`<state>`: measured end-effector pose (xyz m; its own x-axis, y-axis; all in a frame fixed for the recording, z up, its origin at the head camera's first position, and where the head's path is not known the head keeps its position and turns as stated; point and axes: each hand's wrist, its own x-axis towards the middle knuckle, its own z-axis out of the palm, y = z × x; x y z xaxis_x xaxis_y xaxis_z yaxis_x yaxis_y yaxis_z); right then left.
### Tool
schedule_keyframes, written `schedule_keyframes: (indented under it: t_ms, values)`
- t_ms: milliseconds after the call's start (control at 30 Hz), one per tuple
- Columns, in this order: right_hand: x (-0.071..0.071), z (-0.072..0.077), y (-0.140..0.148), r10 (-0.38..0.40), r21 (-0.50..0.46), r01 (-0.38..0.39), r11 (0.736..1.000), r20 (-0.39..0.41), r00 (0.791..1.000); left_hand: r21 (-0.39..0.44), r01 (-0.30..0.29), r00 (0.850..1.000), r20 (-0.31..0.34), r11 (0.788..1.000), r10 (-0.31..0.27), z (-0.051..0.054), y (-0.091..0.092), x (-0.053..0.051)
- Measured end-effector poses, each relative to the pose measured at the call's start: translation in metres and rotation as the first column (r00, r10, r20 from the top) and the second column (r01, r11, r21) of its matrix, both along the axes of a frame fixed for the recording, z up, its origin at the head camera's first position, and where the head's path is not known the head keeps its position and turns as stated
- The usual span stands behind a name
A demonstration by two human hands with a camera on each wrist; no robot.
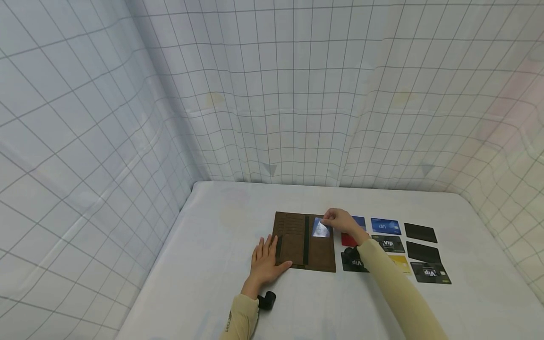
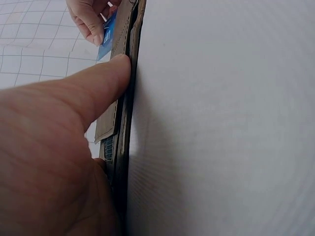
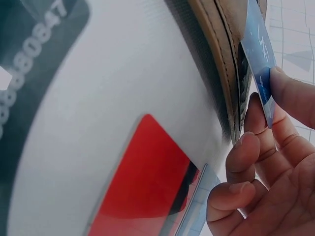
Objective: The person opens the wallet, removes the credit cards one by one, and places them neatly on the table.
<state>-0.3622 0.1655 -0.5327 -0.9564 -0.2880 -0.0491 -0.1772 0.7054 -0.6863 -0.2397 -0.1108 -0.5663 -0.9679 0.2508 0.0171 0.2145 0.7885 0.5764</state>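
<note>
A brown wallet (image 1: pixel 293 243) lies spread out on the white table, card slots on its left half and a dark strip down the middle. My left hand (image 1: pixel 264 264) rests on its left edge with fingers spread and the thumb at the lower edge. In the left wrist view that thumb (image 2: pixel 110 73) presses the wallet's side. With thumb and fingers my right hand (image 1: pixel 340 221) pinches a blue VIP card (image 3: pixel 261 59) over the wallet's right half. Glare whitens part of the card in the head view.
Right of the wallet lie several cards in rows: a red card (image 3: pixel 142 182), a blue card (image 1: pixel 385 226), a yellow card (image 1: pixel 400 263), a black VIP card (image 1: pixel 430 273) and plain black ones. My right forearm covers some. White gridded curtains (image 1: pixel 272 94) surround the table.
</note>
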Motion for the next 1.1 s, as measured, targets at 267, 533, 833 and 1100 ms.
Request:
schedule_keyframes:
  t_ms: [267,533,833,1100]
  values:
    - [-0.001,-0.001,0.001,-0.039,0.003,0.039,0.999,-0.013,0.999,0.011,0.001,1.0,-0.009,1.0,-0.001,0.0,0.0,0.0]
    - [0.001,0.004,0.004,-0.063,0.028,0.064,0.998,-0.026,0.998,0.004,-0.002,1.0,0.002,1.0,0.002,0.0,0.0,0.0]
    - [0.001,0.005,0.008,-0.095,-0.023,0.094,0.995,-0.039,0.995,0.007,-0.002,1.0,-0.01,1.0,0.002,-0.001,0.0,-0.001]
    - [0.002,0.007,0.012,-0.163,-0.104,0.163,0.981,0.005,0.987,0.001,-0.004,1.0,0.003,1.0,0.004,0.0,0.0,0.0]
